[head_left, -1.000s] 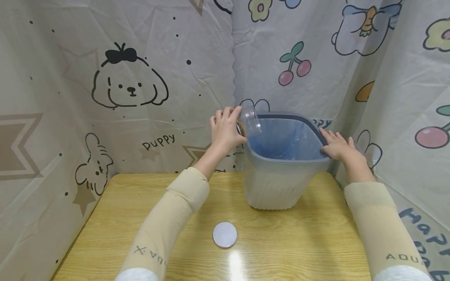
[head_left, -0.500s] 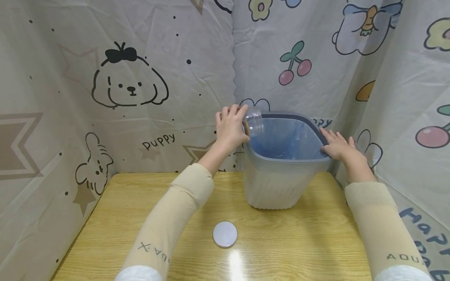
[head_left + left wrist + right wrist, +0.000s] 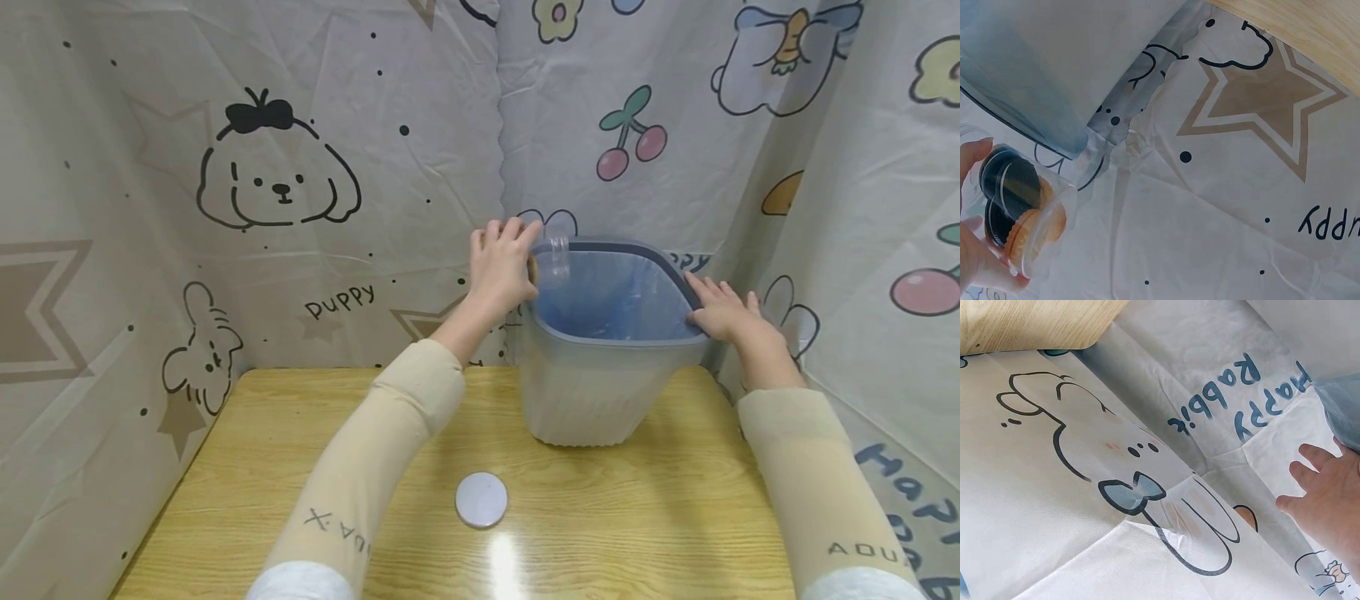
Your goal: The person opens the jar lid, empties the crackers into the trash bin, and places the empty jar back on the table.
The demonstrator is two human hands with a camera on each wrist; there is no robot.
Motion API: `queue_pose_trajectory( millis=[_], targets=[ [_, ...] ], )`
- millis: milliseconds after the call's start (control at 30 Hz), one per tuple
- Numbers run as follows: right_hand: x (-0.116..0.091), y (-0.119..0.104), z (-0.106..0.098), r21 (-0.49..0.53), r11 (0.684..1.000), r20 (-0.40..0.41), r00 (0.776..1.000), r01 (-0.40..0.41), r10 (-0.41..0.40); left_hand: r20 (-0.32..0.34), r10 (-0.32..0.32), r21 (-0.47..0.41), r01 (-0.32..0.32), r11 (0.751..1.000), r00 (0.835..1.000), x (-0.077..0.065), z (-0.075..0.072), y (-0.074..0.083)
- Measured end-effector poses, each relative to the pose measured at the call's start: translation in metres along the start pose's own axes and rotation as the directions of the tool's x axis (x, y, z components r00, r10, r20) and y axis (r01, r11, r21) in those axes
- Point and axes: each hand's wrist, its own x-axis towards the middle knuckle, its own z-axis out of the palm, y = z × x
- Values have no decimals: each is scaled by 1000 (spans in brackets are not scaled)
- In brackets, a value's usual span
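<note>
Printed fabric backs a wood-grain table bearing a bin.

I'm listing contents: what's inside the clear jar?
The left wrist view shows dark round biscuits and golden ones inside the clear jar. The left hand covers part of its side, so whatever lies behind the hand cannot be seen.

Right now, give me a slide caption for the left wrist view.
Left hand holds a clear jar of dark and golden cookies near a bin.
</note>
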Motion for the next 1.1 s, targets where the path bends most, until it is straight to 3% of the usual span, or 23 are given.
queue_pose_trajectory(
  millis=[667, 1100],
  targets=[
    [-1, 0, 0, 8, 1000, -3, 1000, 6, -6, 47, 70, 88, -74, 993, 996, 4, 1, 9],
    [0, 2, 0, 17, 1000, -2, 1000, 9, -9, 44, 109, 149, -114, 982, 993, 6, 2, 12]
  ],
)
